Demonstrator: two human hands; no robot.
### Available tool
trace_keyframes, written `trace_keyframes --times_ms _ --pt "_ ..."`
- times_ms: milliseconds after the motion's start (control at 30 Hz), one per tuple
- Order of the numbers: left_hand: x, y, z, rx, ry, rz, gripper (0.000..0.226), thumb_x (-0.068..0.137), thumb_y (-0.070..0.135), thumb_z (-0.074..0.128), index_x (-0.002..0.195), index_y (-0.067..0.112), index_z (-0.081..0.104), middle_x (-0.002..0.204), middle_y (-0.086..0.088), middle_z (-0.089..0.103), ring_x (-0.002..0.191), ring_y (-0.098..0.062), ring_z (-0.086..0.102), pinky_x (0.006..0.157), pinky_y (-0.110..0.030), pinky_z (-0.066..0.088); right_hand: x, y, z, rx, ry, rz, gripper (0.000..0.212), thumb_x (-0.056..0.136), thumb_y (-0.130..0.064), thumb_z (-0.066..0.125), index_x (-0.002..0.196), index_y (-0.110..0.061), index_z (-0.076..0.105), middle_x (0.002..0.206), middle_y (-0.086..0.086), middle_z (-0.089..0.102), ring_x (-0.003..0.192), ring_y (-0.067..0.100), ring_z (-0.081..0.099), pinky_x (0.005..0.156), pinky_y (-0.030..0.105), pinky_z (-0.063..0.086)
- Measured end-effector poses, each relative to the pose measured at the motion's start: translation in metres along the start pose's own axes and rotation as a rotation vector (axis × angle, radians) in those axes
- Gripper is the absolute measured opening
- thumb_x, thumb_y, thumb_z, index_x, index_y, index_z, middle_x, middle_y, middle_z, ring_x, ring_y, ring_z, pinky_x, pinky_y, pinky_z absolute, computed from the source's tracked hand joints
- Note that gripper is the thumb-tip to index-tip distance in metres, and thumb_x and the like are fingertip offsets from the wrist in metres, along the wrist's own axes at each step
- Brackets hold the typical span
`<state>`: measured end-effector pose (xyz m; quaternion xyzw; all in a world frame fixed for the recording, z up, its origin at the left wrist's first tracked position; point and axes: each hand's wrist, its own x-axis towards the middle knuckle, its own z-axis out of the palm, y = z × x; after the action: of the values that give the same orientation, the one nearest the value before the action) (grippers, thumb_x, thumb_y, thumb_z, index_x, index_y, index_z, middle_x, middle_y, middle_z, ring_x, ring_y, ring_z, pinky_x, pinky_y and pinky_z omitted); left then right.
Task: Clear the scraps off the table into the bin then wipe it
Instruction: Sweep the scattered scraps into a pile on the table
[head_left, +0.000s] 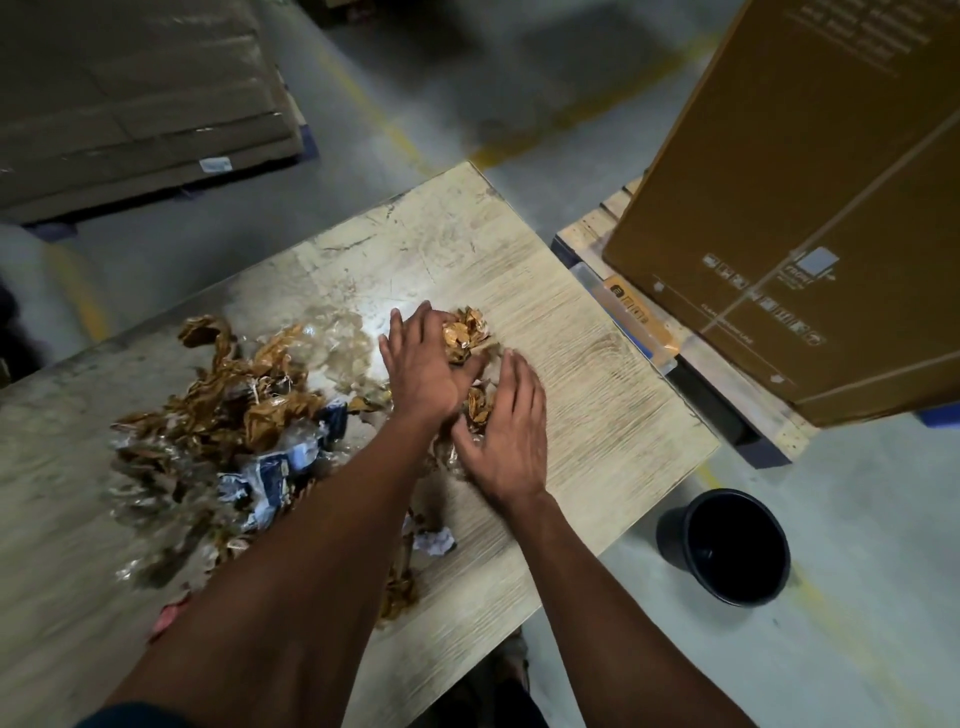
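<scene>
Closest to the camera, two bare forearms reach forward over the pale wood-grain counter (597, 415). Beside the left forearm lie a pinkish scrap (167, 618) at the near edge, a small crumpled white-and-blue scrap (436, 541) and a strip of brown tape scraps (397, 592). To the right, off the counter, a dark round bin (727, 545) stands on the grey floor (857, 571), tipped slightly, its mouth open upward. Further forward, the right hand (501, 436) lies palm down with its fingers (524, 374) spread and gently curved over a wad of clear film and brown tape (478, 408), pressing on it rather than closing round it. Just beyond, touching the right hand's fingertips, the left hand (423, 364) has its fingers curled round a crumpled ball of brown tape (467, 332), cupping it from the left side. To the left of both hands the main heap of scraps (223, 410) spreads across the counter: crumpled brown tape, clear plastic film and a blue-and-white wrapper. Beyond the counter's right edge a tall brown cardboard box (805, 208) stands on a wooden pallet (587, 234). At far left, flat cardboard sheets (135, 104) are stacked on the floor.
</scene>
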<state>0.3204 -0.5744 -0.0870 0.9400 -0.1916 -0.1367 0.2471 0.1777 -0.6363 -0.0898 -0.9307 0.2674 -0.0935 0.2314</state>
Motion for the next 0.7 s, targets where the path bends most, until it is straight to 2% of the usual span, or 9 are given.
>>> trace_keyframes --times_ms 133,200,267,300,367,433,567,700 --pt "0.001 -0.003 0.003 -0.129 0.077 0.013 0.069 0.088 0.053 0.078 0.145 0.023 0.052 0.172 -0.001 0.036 0.167 -0.034 0.006 0.133 -0.059 0.005 0.004 -0.004 0.0 0.022 -0.035 -0.024 0.084 0.104 -0.044 0.045 0.172 -0.012 0.008 0.18 0.014 0.011 0.165 0.031 0.014 0.132 0.054 0.023" --pt "0.0 -0.004 0.004 -0.189 0.097 0.014 0.058 0.087 0.049 0.082 0.135 0.028 0.056 0.17 0.0 0.039 0.167 -0.033 0.006 0.133 -0.058 0.003 -0.004 -0.006 -0.003 0.004 -0.062 -0.053 0.083 0.108 -0.053 0.037 0.173 -0.016 0.002 0.181 0.012 0.0 0.167 0.03 0.005 0.134 0.053 0.017" --pt "-0.002 -0.004 0.004 -0.209 0.093 0.01 0.056 0.088 0.044 0.083 0.134 0.03 0.055 0.172 0.002 0.036 0.167 -0.031 0.003 0.134 -0.056 -0.001 -0.01 -0.005 -0.006 -0.04 -0.145 -0.1 0.098 0.103 -0.075 0.033 0.172 -0.019 -0.01 0.18 0.012 -0.016 0.167 0.028 -0.01 0.136 0.05 0.002" --pt "-0.002 -0.005 0.004 -0.23 0.094 0.005 0.058 0.088 0.042 0.084 0.135 0.029 0.054 0.172 0.003 0.036 0.167 -0.029 0.001 0.134 -0.055 -0.002 -0.011 -0.003 -0.007 -0.061 -0.189 -0.128 0.109 0.098 -0.082 0.037 0.171 -0.02 -0.015 0.179 0.012 -0.022 0.166 0.028 -0.015 0.135 0.049 -0.004" --pt "-0.003 -0.005 0.003 -0.279 0.091 -0.01 0.062 0.088 0.038 0.085 0.14 0.024 0.053 0.171 0.005 0.039 0.167 -0.025 0.0 0.134 -0.053 -0.005 -0.011 0.001 -0.005 -0.102 -0.231 -0.19 0.127 0.089 -0.085 0.053 0.17 -0.019 -0.018 0.177 0.014 -0.026 0.165 0.03 -0.019 0.134 0.048 -0.007" --pt "-0.003 -0.005 0.002 -0.283 0.092 -0.008 0.055 0.088 0.037 0.086 0.132 0.026 0.055 0.171 0.004 0.039 0.167 -0.026 0.001 0.134 -0.054 -0.004 -0.009 0.002 -0.002 -0.113 -0.202 -0.199 0.13 0.087 -0.08 0.06 0.17 -0.017 -0.019 0.178 0.014 -0.024 0.166 0.03 -0.017 0.135 0.047 -0.002" --pt "-0.005 -0.004 -0.001 -0.343 0.103 -0.042 0.046 0.084 0.035 0.09 0.112 0.033 0.054 0.162 0.0 0.053 0.167 -0.023 0.009 0.134 -0.051 -0.001 0.001 -0.002 0.003 -0.048 -0.125 -0.107 0.125 0.094 -0.07 0.062 0.168 -0.016 -0.022 0.18 0.013 -0.014 0.167 0.025 -0.006 0.132 0.035 0.005" --pt "-0.008 -0.004 -0.007 -0.409 0.098 -0.108 0.043 0.082 0.026 0.089 0.111 0.036 0.058 0.165 -0.011 0.047 0.165 -0.019 0.015 0.133 -0.053 0.01 0.017 -0.002 0.0 0.065 -0.157 -0.112 0.114 0.097 -0.056 0.067 0.171 -0.016 -0.009 0.181 0.008 0.002 0.166 0.02 0.006 0.132 0.035 0.016"
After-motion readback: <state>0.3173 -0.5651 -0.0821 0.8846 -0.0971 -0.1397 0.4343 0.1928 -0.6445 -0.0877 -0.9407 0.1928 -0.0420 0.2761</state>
